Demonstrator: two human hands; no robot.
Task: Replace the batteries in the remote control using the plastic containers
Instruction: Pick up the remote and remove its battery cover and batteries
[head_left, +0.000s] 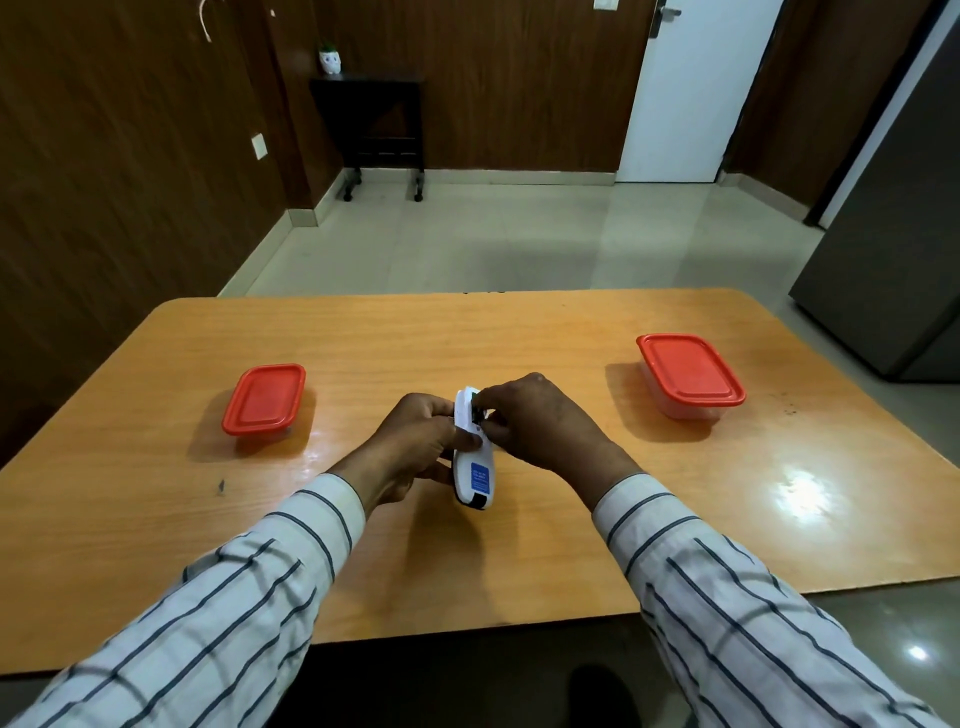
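Note:
A white remote control with a blue label on its back is held above the middle of the table, back side up. My left hand grips its left side. The fingers of my right hand pinch a small dark item at the open battery bay near the remote's far end; what that item is cannot be told. Two clear plastic containers with red lids stand shut on the table: one at the left, one at the right.
The wooden table has rounded corners and a glossy top. Beyond it lies tiled floor, with a dark rolling side table at the back wall and a grey cabinet at the right.

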